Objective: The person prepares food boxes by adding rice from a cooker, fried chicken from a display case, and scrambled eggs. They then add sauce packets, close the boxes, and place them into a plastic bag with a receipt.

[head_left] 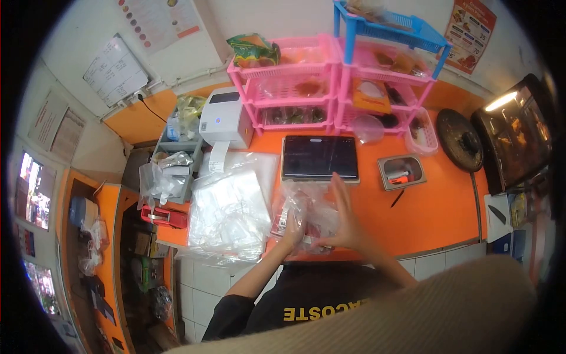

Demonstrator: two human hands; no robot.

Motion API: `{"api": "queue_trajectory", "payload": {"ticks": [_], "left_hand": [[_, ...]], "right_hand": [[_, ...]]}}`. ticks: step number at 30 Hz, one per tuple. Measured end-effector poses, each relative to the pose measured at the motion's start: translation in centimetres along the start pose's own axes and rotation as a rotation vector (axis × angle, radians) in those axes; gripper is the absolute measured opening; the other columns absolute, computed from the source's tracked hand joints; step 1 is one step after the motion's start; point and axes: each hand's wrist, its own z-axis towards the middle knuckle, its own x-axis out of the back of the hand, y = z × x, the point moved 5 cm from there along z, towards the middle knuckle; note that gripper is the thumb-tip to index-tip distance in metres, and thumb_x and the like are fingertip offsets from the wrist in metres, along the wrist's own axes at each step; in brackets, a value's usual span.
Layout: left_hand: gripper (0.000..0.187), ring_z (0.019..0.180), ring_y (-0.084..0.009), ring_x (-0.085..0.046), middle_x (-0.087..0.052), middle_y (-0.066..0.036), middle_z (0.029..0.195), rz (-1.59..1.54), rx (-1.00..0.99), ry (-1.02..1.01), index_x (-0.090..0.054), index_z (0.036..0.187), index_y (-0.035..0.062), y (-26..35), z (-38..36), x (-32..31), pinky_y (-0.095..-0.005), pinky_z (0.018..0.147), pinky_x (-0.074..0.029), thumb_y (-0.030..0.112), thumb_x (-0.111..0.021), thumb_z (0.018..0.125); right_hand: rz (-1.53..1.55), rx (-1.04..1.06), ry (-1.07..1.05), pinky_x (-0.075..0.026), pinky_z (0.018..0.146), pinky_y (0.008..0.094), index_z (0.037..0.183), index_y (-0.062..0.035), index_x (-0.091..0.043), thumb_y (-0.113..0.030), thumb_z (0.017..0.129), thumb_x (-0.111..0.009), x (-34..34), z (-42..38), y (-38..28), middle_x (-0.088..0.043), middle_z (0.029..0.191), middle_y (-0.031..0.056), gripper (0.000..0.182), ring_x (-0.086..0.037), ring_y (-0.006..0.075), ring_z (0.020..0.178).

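Note:
A clear plastic bag (323, 213) lies bunched at the counter's front edge, below a dark tablet (319, 157). My left hand (293, 231) is closed on the bag, its fingers partly covered by the film. Red and white packaging (277, 224) shows through the plastic beside that hand; its kind is hidden by the folds. To the right of the bag, my right hand (346, 223) is open with fingers stretched upward, its thumb close to the bag's lower edge. A thick stack of clear bags (230, 206) lies left of my left hand.
A label printer (224, 121) with a paper strip stands behind the stack. Beside it are a grey tray (183, 156) and a red tape dispenser (164, 217). Pink racks (289, 71) line the back. At right are a metal pen tray (401, 171), a black lid (460, 140) and a lit display case (513, 130).

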Motion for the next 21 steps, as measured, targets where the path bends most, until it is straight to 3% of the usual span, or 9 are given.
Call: {"api": "queue_trajectory", "payload": {"ticks": [1,3,5,8,11,14,17,19,21], "left_hand": [[0.029,0.098,-0.0172,-0.056,-0.053,-0.009,0.11,0.027,0.117,-0.045,-0.05,0.118,0.0048,1.0,-0.2,-0.2,-0.0351,0.081,-0.048,0.023,-0.051,0.096],[0.029,0.096,-0.0214,-0.058,-0.053,-0.011,0.111,0.313,-0.094,-0.216,-0.049,0.117,0.0047,3.0,0.0,-1.2,-0.036,0.079,-0.049,0.018,-0.054,0.091],[0.033,0.096,-0.0275,-0.059,-0.053,-0.013,0.113,0.811,-0.776,-0.457,-0.048,0.115,0.0045,5.5,-0.9,-3.6,-0.0374,0.078,-0.05,0.014,-0.056,0.085],[0.051,0.102,-0.037,-0.056,-0.05,-0.017,0.117,1.12,-0.562,-0.606,-0.047,0.121,0.0055,6.8,-1.8,-4.9,-0.0403,0.082,-0.049,0.01,-0.061,0.073],[0.06,0.115,-0.0364,-0.053,-0.05,-0.016,0.12,0.964,-0.449,-0.756,-0.042,0.132,0.0076,10.0,-4.7,-4.2,-0.0429,0.092,-0.045,0.012,-0.065,0.076],[0.073,0.131,-0.0364,-0.04,-0.042,-0.017,0.137,0.656,-0.249,-0.713,-0.037,0.136,0.0044,14.0,-5.0,-0.1,-0.0469,0.107,-0.034,0.018,-0.072,0.073],[0.088,0.138,-0.0364,-0.029,-0.035,-0.018,0.146,1.354,-0.258,-0.485,-0.033,0.138,0.0014,11.7,-3.0,5.6,-0.0502,0.114,-0.021,0.031,-0.078,0.068],[0.094,0.138,-0.0383,-0.029,-0.033,-0.019,0.147,1.422,-0.433,-0.526,-0.035,0.136,0.0004,7.3,-1.5,5.9,-0.0525,0.114,-0.019,0.038,-0.08,0.063],[0.094,0.136,-0.0411,-0.03,-0.033,-0.022,0.145,1.385,-0.64,-0.64,-0.042,0.131,-0.0011,4.6,-0.1,4.5,-0.0537,0.114,-0.019,0.047,-0.079,0.059]], "right_hand": [[-0.006,-0.06,-0.046,-0.027,0.111,0.0486,0.144,-0.0045,-0.029,-0.032,0.067,-0.084,-0.6,-0.6,1.0,-0.023,0.148,0.0228,0.099,-0.025,0.0417,0.137],[-0.028,-0.165,-0.191,-0.028,0.111,0.047,0.145,-0.0051,-0.029,-0.033,0.064,-0.085,-2.8,-1.6,3.7,-0.024,0.149,0.0222,0.102,-0.027,0.0401,0.137],[0.001,-0.186,-0.255,-0.029,0.11,0.0448,0.144,-0.0053,-0.03,-0.032,0.065,-0.083,-3.7,-2.3,5.0,-0.027,0.148,0.021,0.099,-0.031,0.0373,0.135],[0.146,-0.123,-0.167,-0.031,0.109,0.0416,0.141,-0.0048,-0.037,-0.03,0.072,-0.077,-3.4,-2.3,3.5,-0.036,0.144,0.0191,0.084,-0.037,0.0331,0.132],[0.131,-0.057,-0.134,-0.033,0.108,0.0395,0.137,-0.0038,-0.043,-0.027,0.079,-0.07,-4.2,-2.3,2.8,-0.043,0.14,0.0179,0.068,-0.042,0.0301,0.13],[-0.083,0.019,-0.209,-0.035,0.107,0.0393,0.132,-0.0023,-0.048,-0.023,0.086,-0.06,-5.0,-1.9,3.2,-0.048,0.135,0.0176,0.052,-0.045,0.0297,0.126],[0.054,-0.056,-0.201,-0.039,0.102,0.039,0.127,-0.0025,-0.051,-0.021,0.088,-0.056,-5.0,-1.6,3.7,-0.054,0.126,0.0171,0.044,-0.051,0.0307,0.117],[0.234,-0.271,-0.192,-0.043,0.098,0.0394,0.124,-0.0033,-0.053,-0.021,0.088,-0.055,-6.1,-2.6,7.8,-0.059,0.117,0.0169,0.039,-0.056,0.0323,0.11],[0.127,-0.259,-0.257,-0.045,0.093,0.0394,0.119,-0.004,-0.055,-0.02,0.089,-0.055,-4.4,-1.6,5.6,-0.061,0.111,0.017,0.034,-0.058,0.0324,0.104]]}}
